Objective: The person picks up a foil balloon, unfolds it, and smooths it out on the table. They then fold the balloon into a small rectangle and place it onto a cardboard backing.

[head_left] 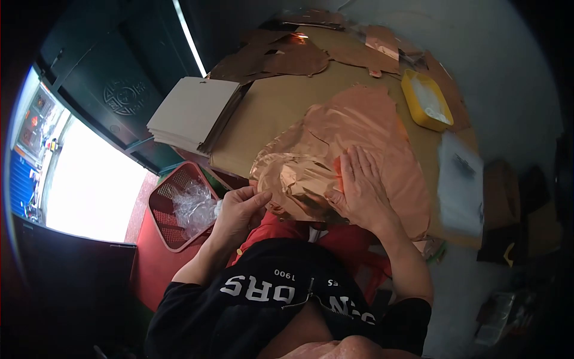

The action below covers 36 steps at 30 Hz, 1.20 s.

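A large, shiny copper-coloured foil sheet (359,122) lies across the near part of the table, its front portion crinkled and raised toward me. My left hand (242,209) pinches the left front edge of this foil between thumb and fingers. Flat on the foil rests my right hand (362,191), fingers stretched out and pointing away from me, the thumb spread to the left. A small orange-red patch (338,167) shows beside the right index finger. Whatever lies beneath the foil is hidden.
A stack of white sheets (194,110) stands on the table's left edge. At the right are a yellow tub (426,99) and a clear plastic bag (460,185). Copper-coloured pieces (287,57) lie at the back. A red basket (182,206) holds clear plastic on the lower left.
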Each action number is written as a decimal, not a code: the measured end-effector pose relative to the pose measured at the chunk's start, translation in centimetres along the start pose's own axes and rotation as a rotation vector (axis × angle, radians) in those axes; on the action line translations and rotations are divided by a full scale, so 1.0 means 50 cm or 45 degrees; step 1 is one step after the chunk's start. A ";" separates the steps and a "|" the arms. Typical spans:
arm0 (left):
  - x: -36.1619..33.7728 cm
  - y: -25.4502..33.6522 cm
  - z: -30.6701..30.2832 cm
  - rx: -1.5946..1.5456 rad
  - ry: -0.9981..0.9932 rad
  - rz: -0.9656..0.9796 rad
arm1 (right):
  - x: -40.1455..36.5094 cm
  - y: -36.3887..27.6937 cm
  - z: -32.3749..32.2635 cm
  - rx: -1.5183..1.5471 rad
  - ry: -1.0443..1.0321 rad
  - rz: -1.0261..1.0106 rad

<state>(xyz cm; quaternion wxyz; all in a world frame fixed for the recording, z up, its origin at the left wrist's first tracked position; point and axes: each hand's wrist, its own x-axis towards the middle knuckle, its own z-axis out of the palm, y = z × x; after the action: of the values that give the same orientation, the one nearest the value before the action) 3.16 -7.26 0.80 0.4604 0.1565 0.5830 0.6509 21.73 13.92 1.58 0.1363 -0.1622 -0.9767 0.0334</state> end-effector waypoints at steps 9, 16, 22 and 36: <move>0.010 -0.018 0.038 0.431 0.132 0.573 | 0.002 0.002 0.004 0.027 -0.008 0.006; 0.011 -0.004 0.052 1.003 0.304 1.071 | 0.001 0.002 0.005 0.021 -0.021 0.008; 0.070 0.071 0.016 1.499 0.424 1.116 | 0.000 0.003 0.006 -0.008 0.000 -0.010; 0.135 0.135 0.034 1.957 -0.020 0.839 | -0.001 0.003 0.008 0.009 0.039 0.012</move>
<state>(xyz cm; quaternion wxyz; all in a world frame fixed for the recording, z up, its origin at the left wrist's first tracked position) -1.97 -0.24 5.08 0.0155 0.5939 0.7858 0.1722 21.71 14.04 1.17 0.1515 -0.1668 -0.9737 0.0350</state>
